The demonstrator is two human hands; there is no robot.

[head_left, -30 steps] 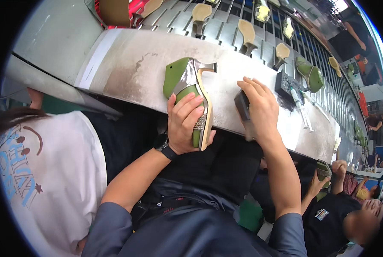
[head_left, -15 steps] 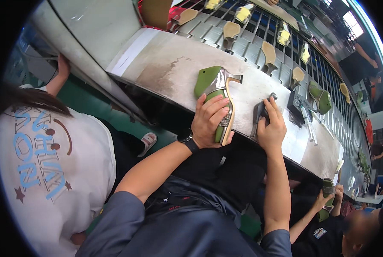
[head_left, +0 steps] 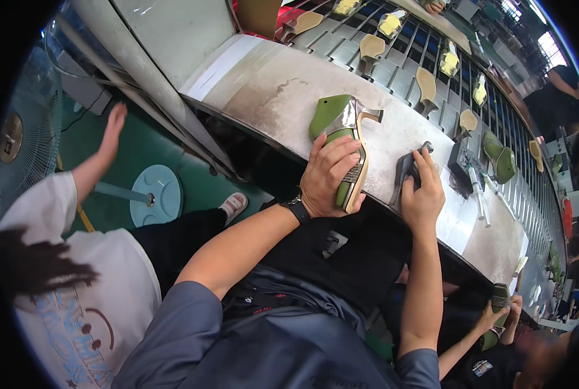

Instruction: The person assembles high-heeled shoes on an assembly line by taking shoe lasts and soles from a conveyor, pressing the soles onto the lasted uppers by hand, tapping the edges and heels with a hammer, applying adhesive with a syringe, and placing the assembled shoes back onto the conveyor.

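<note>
A green high-heeled shoe (head_left: 334, 121) with a silvery strap and a tan sole edge lies on its side at the bench's front edge, its heel toward the right. My left hand (head_left: 331, 172) is wrapped round its toe half, fingers across the upper and the sparkly band; part of the toe is hidden. To the right, my right hand (head_left: 423, 194) is closed on a dark, curved metal tool (head_left: 403, 170) with a rounded end, resting on the bench. My fingers hide much of that tool, so its exact kind is unclear.
Right of my right hand are a dark block (head_left: 461, 162) and white pen-like sticks (head_left: 478, 194). Behind the pale bench (head_left: 257, 91), a slatted conveyor (head_left: 399, 71) carries tan soles and another green shoe (head_left: 498, 157). People sit on both sides; a blue stool (head_left: 156, 194) stands left.
My view has shifted, so the bench sits further right in it. Both hands keep their holds. The person at left has moved back and lower, uncovering the blue stool and a fan.
</note>
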